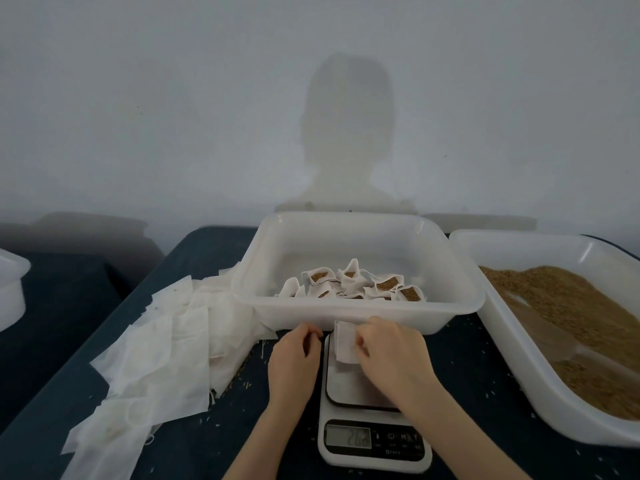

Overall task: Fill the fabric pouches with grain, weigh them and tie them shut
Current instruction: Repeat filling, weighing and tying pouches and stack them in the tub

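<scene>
Pinching a small white pouch (346, 346) with my right hand (388, 355), I hold it just above the far end of the scale (367, 407), its cloth caught between my curled fingers (360, 342) and thumb. My left hand (294, 358) sits just beside it with fingers curled, apart from the cloth; whether they grip a drawstring I cannot tell. One middle tub (360, 306) behind my hands holds a heap of filled pouches (353, 284), about seven, some overlapping. One tub (512, 327) of grain (568, 306) stands at my right. Empty pouches (166, 341) lie piled on the counter (214, 427) at my left, too overlapped to count.
</scene>
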`<state>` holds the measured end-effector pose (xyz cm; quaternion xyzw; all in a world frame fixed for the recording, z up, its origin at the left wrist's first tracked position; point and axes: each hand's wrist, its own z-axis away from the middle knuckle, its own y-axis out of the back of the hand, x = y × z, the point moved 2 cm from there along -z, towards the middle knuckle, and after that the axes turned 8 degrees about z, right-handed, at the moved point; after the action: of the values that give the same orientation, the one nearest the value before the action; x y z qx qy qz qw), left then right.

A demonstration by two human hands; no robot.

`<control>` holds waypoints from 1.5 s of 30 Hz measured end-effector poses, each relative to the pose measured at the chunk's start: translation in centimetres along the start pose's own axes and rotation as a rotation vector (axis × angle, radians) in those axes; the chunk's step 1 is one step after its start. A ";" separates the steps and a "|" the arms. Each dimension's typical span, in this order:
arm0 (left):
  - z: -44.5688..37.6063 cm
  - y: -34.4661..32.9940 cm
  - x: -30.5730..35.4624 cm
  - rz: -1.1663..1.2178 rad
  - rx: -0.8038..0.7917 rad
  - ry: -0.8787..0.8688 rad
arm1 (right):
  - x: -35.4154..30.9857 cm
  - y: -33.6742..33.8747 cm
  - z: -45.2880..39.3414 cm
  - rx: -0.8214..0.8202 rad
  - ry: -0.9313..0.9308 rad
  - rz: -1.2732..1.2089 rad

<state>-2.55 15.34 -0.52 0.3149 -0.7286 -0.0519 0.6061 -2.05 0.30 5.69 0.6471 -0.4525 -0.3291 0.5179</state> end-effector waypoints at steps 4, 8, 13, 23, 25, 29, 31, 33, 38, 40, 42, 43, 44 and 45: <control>0.1 0.1 0.0 -0.017 -0.001 -0.002 | -0.6 -0.1 -0.2 -0.008 0.023 0.007; 0.1 0.1 0.0 -0.019 0.009 -0.005 | -1.1 -0.6 -0.2 -0.030 0.046 0.019; 0.1 0.2 0.0 -0.019 0.013 -0.004 | -1.4 -0.6 -0.2 -0.018 0.048 0.016; 0.1 0.1 0.1 -0.023 -0.003 -0.008 | 3.3 4.3 -2.1 0.098 -0.167 -0.333; 0.2 0.0 0.1 -0.028 -0.008 -0.008 | 5.2 5.7 -3.0 0.118 -0.206 -0.463; 0.1 -0.1 0.0 -0.017 -0.011 -0.014 | 8.7 7.1 -4.5 0.223 -0.265 -0.667; 0.1 -0.1 -0.1 -0.027 -0.015 -0.011 | 10.1 7.2 -5.5 0.279 -0.302 -0.716; 0.1 -0.2 -0.1 -0.041 -0.020 -0.009 | 11.4 7.0 -6.8 0.336 -0.371 -0.683; -0.1 -0.2 -0.3 -0.045 -0.011 -0.001 | 13.8 5.0 -8.6 0.452 -0.540 -0.398; -0.1 -0.3 -0.4 -0.041 -0.010 0.003 | 14.3 3.6 -8.7 0.389 -0.561 -0.264; -0.1 -0.3 -0.5 -0.041 -0.014 0.005 | 14.6 2.0 -8.5 0.198 -0.545 -0.104; -0.2 -0.4 -0.5 -0.042 -0.017 0.004 | 14.6 1.2 -8.3 0.072 -0.522 -0.007; -0.2 -0.4 -0.5 -0.045 -0.020 0.004 | 14.5 0.6 -8.0 -0.035 -0.486 0.077; -0.2 -0.4 -0.5 -0.049 -0.022 0.002 | 14.3 0.3 -7.8 -0.111 -0.446 0.126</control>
<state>-2.17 15.32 -1.06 0.3258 -0.7195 -0.0745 0.6089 10.23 -10.10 8.55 0.4994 -0.5762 -0.4554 0.4596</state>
